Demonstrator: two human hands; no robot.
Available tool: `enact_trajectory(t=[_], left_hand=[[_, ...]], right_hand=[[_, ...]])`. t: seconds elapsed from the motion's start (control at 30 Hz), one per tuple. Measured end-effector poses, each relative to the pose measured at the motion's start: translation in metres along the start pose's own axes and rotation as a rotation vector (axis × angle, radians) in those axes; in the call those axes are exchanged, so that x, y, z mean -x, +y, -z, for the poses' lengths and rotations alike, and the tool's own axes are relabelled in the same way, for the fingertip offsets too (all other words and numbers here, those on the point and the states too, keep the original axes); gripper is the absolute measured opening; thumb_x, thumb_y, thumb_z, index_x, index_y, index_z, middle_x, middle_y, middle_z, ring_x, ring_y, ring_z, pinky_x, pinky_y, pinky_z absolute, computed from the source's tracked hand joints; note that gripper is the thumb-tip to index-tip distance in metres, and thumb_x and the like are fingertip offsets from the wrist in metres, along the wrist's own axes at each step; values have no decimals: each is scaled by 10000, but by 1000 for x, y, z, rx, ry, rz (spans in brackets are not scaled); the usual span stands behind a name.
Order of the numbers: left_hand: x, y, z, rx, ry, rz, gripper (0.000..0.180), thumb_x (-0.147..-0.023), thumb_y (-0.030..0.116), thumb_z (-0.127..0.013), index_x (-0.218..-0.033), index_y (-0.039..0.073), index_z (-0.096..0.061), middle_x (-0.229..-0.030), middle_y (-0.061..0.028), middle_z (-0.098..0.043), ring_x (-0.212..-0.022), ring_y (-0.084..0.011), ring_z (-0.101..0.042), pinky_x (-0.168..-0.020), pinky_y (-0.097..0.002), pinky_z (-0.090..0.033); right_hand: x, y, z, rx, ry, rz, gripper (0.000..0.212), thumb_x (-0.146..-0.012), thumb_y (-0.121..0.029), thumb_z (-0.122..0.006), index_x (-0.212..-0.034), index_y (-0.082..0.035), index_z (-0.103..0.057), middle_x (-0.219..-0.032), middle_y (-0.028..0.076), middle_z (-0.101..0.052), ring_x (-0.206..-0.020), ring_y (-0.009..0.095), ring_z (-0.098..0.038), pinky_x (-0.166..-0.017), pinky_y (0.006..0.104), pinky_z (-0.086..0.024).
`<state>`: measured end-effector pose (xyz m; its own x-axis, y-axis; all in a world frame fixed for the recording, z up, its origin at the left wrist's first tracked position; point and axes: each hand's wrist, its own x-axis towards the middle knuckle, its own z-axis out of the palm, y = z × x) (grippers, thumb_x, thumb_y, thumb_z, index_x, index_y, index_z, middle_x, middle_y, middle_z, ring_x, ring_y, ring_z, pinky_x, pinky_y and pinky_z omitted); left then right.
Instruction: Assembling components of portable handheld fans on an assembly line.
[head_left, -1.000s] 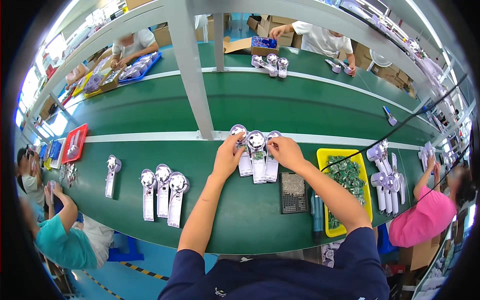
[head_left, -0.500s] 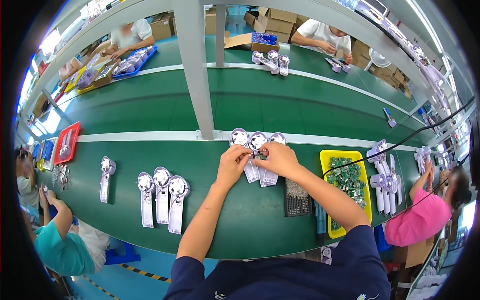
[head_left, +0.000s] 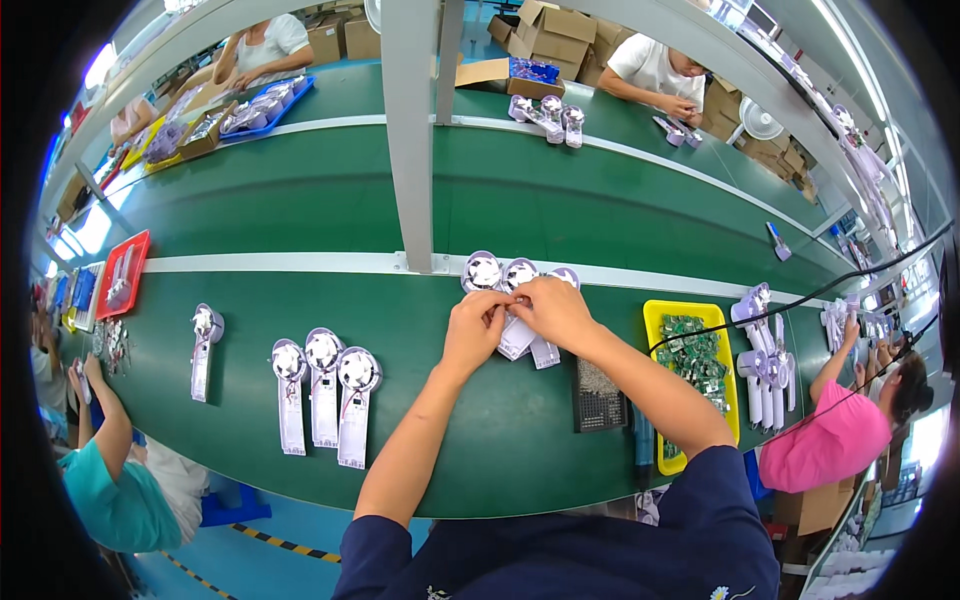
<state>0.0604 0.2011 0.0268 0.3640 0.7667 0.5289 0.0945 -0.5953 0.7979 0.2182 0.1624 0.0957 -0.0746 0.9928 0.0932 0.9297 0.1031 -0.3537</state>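
My left hand [head_left: 474,328] and my right hand [head_left: 556,312] meet at the middle of the bench, over three open handheld fan housings [head_left: 482,271] with white and lilac shells. Fingertips of both are pinched together and touch each other. What lies between them is too small and too covered to make out. Past my fingers, the round fan heads lie toward the bench's back rail, and their pale handles [head_left: 517,338] point toward me. My hands hide the middle of these housings.
Three more fan housings [head_left: 323,388] lie to the left, with a single one [head_left: 204,350] farther left. At right are a black grid tray [head_left: 600,410] of small metal parts, a blue-handled tool [head_left: 642,440] and a yellow tray [head_left: 672,466] of green circuit boards. A dark cable [head_left: 790,305] hangs across.
My fingertips have come closer together, and the right hand has bent over toward the left. The small dark and green bits visible between them before are now covered. The whole view has shifted slightly.
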Motion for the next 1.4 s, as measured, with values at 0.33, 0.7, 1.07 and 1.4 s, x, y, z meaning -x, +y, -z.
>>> enact_trajectory(t=[0.33,0.7,1.07,1.4], left_hand=[[8,-24,11,606,411,384,115,-947,-3,-569,-1041,-10,-634,-834,-33,-622,-657,-68,-560,-548,-206,-446],[6,-18,15,692,386,433,96,-955,-27,-557,-1031,-27,-615,-865,-55,-620,-669,-118,-568,-584,-251,-453],[14,-6,23,539,314,484,73,-964,8,-568,-969,-28,-631,-908,-104,-627,-716,-169,-619,-644,-281,-486],[28,-2,24,389,278,520,73,-953,49,-604,-995,-3,-634,-887,-80,-611,-694,-135,-552,-636,-259,-440]], right_hand=[[-7,18,21,-175,102,-82,146,-807,-174,-705,-875,-57,-758,-796,144,-720,-735,324,-694,-702,408,-556],[-119,176,90,68,348,-364,166,-768,-259,-708,-822,-116,-776,-810,121,-728,-765,321,-706,-726,410,-567],[-262,379,123,224,922,-622,178,-845,-208,-654,-838,-51,-739,-906,201,-711,-885,371,-695,-782,464,-554],[-307,419,54,-100,864,-431,270,-880,-117,-568,-1079,-45,-735,-1032,236,-695,-979,389,-672,-899,448,-517]])
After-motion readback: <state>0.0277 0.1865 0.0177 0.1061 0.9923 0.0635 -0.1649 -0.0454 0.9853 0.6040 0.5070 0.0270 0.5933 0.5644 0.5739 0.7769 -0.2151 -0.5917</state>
